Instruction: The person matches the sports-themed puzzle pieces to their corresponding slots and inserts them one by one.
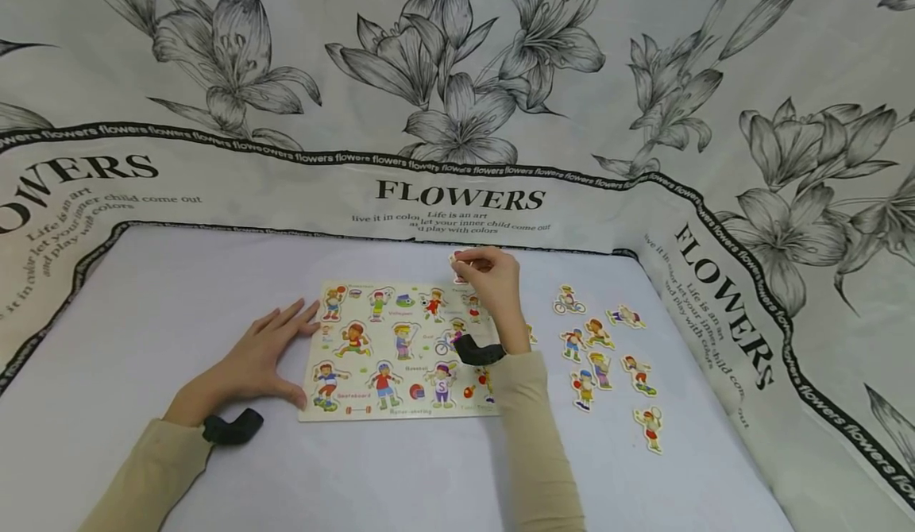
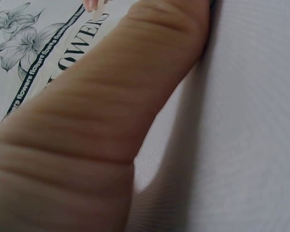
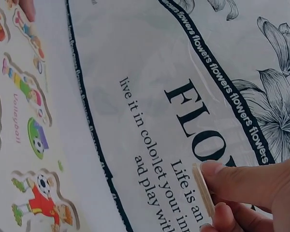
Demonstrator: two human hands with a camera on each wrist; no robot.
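A flat puzzle board point(image 1: 343, 418) printed with sporting children lies on the white table. My left hand point(image 1: 253, 357) rests at its left side with fingers spread, fingertips at the upper left edge and the thumb at the lower left corner. Above the board's far right edge, my right hand point(image 1: 495, 282) pinches a small puzzle piece point(image 1: 460, 271) between thumb and fingers. In the right wrist view that piece point(image 3: 203, 191) appears edge-on, its picture turned away. One finger or thumb point(image 2: 87, 111) fills much of the left wrist view. My right forearm covers the board's right part.
Several loose puzzle pieces lie scattered right of the board, among them a cyclist point(image 1: 569, 302), a skateboarder point(image 1: 639, 375) and a racket player point(image 1: 650, 429). A flower-printed cloth point(image 1: 457, 135) rises behind and beside the table point(image 1: 236, 484).
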